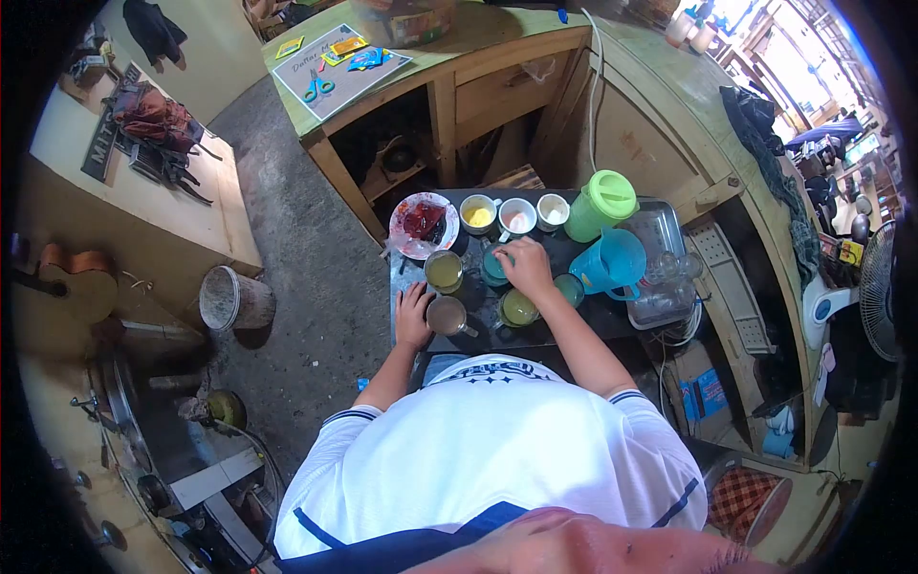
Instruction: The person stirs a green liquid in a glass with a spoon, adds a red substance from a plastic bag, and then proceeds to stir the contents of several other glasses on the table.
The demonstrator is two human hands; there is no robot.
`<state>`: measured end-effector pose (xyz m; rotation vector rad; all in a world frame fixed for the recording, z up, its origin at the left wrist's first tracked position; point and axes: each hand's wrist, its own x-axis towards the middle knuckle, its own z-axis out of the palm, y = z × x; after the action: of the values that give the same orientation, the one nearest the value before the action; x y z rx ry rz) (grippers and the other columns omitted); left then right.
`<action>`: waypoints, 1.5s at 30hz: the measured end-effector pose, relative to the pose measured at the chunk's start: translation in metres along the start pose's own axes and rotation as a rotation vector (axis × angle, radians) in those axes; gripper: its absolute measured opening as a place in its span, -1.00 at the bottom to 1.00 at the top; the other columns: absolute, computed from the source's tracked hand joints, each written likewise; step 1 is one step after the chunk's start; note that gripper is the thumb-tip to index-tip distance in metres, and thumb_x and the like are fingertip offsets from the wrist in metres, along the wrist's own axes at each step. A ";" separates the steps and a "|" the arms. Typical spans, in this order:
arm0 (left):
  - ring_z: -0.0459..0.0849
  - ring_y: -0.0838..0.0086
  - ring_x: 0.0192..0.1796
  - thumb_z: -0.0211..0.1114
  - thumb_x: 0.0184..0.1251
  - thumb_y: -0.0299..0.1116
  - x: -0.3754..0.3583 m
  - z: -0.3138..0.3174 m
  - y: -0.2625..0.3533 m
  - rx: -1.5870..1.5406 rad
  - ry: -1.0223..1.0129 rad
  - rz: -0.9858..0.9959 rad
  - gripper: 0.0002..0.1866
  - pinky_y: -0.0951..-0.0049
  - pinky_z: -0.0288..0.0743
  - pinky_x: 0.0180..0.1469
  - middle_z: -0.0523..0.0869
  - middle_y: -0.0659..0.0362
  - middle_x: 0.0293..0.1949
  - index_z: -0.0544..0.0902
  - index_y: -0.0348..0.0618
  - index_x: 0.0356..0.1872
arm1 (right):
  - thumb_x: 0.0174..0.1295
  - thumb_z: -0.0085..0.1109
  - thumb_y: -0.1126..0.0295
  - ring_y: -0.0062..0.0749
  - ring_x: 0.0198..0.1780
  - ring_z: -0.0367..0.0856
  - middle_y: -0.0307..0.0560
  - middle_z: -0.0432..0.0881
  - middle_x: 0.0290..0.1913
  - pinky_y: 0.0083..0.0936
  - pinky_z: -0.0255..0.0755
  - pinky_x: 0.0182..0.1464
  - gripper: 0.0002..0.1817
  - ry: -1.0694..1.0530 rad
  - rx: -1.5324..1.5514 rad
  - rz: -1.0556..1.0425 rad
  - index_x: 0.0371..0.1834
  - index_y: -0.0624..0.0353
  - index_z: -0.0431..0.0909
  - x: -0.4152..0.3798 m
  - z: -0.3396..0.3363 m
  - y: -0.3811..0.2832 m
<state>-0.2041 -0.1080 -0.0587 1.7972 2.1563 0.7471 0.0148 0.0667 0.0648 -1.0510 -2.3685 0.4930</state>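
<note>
My right hand [526, 266] is closed over the rim of a glass of blue-green drink [493, 266]; whatever is between its fingertips is too small to make out. My left hand [413, 314] lies with fingers spread on the dark table edge, beside a mug of brownish drink [447, 315]. Near the hands stand a yellow-green glass [444, 272], another yellow-green mug [518, 308] and a blue-green one [570, 289], partly behind my right forearm. Behind them are a plate of dark red jelly [424, 221] and white cups with yellow [477, 213], pinkish [517, 218] and white contents [553, 211].
A green lidded pitcher [602, 206] and a blue pitcher [606, 263] stand to the right, beside a metal tray [660, 304] with glasses. Scissors [318, 87] and sachets [367, 59] lie on the counter [469, 40] beyond. A white bucket [236, 298] stands on the floor at left.
</note>
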 end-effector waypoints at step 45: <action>0.29 0.21 0.42 0.28 0.15 -0.20 0.000 -0.002 0.002 0.012 -0.015 0.004 -0.62 -0.09 -0.02 0.44 0.45 0.12 0.31 0.61 0.00 0.02 | 0.04 0.26 0.35 -0.08 -0.29 0.61 0.01 0.65 -0.44 -0.19 0.46 -0.19 -0.86 0.037 0.068 0.057 -0.46 0.17 0.71 -0.001 0.004 0.009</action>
<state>-0.2038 -0.1083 -0.0560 1.8074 2.1530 0.7203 0.0188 0.0714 0.0569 -1.0897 -2.2785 0.5658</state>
